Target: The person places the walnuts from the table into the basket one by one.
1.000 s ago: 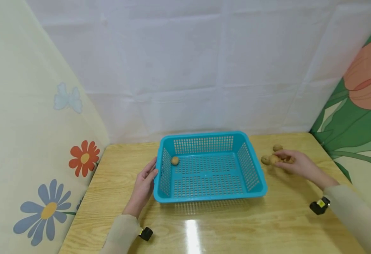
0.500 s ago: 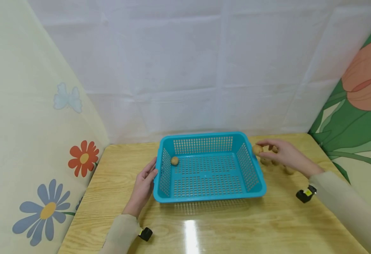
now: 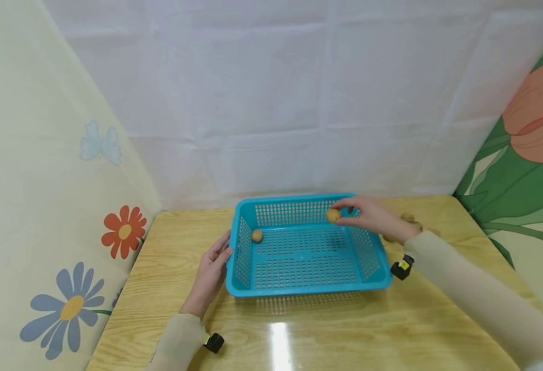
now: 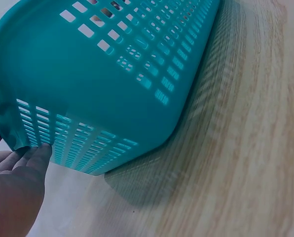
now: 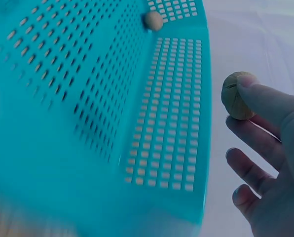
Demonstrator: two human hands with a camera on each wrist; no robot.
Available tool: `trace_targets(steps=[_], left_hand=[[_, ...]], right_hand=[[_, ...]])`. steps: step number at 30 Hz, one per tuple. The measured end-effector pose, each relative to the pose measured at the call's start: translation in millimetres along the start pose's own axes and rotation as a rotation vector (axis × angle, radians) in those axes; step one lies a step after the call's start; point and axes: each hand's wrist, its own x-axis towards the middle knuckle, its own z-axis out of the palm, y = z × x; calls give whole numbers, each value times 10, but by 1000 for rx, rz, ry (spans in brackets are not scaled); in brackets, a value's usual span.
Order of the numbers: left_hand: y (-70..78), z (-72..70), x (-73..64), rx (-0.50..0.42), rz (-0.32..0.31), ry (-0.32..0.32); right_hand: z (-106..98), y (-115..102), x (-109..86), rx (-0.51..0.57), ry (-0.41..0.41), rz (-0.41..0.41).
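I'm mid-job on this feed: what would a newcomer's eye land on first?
The bright blue basket on the wooden table, with the left hand gripping its left end. Next, the walnut pinched in the right hand, seen against the basket's far right part in the head view. Then the red flower on the left-hand backdrop.

Right fingers [image 5: 255,138] moved leftward, 1 pinched walnut [image 3: 333,215] now over basket [image 3: 308,291]
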Motion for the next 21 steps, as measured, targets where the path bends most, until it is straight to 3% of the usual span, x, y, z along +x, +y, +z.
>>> trace_targets(steps=[7, 21], left_hand=[[-5, -3, -7, -4, 3, 8], [-6, 30, -9, -22, 25, 12]], right_hand=[[210, -182, 345, 66, -63, -44], [844, -363, 807, 126, -156, 33]])
